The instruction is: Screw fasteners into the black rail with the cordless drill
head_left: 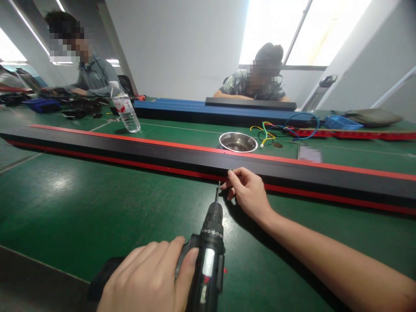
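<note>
My left hand (146, 277) is wrapped round the grip of a black cordless drill (212, 229), whose bit points away from me. Close beside the bit's tip, my right hand (247, 190) has its fingers curled together in a pinch. Whatever lies between those fingertips is too small to make out. Just beyond the bit, a long black bar with red edges (156, 158) lies across the green table (81, 208). A round metal bowl (238, 142) with small dark pieces in it stands behind the bar.
A clear plastic bottle (125, 107) stands behind the bar at the left. Blue bars (182, 108), coloured wires (266, 133) and a light-blue tray (342, 122) lie farther back. Two people (94, 71) sit across the table.
</note>
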`<state>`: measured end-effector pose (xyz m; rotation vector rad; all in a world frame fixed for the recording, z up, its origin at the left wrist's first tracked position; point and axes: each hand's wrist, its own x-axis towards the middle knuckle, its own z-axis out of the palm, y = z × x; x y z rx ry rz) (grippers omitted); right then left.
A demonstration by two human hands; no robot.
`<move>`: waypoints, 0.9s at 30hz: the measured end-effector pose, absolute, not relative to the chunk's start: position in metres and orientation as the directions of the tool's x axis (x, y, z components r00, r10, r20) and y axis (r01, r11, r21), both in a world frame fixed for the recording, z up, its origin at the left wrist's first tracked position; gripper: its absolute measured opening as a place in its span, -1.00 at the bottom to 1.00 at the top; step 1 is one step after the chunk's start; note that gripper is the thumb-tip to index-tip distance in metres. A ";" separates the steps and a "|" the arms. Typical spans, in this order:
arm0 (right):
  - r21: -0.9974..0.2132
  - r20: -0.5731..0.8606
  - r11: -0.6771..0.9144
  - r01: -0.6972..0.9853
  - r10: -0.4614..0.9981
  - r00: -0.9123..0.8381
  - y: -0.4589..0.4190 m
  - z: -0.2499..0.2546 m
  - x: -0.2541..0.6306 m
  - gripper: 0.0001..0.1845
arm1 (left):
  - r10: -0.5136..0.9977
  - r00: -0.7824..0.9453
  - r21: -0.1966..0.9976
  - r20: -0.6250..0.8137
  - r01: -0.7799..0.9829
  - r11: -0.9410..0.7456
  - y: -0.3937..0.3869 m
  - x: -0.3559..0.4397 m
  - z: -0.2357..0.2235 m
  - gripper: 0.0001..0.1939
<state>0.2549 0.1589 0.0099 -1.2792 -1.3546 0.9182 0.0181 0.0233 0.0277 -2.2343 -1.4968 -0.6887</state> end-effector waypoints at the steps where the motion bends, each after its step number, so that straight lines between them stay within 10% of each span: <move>1: -0.969 0.162 0.147 0.200 0.985 0.062 0.159 0.009 0.255 -0.61 | 0.755 0.329 -0.044 0.567 0.927 -0.372 0.027 0.020 0.030 -0.51; 27: -0.868 0.277 0.264 0.420 0.960 -0.031 0.156 0.004 0.254 -0.71 | 0.813 0.353 -0.050 0.463 0.926 -0.373 0.037 0.025 0.034 -0.59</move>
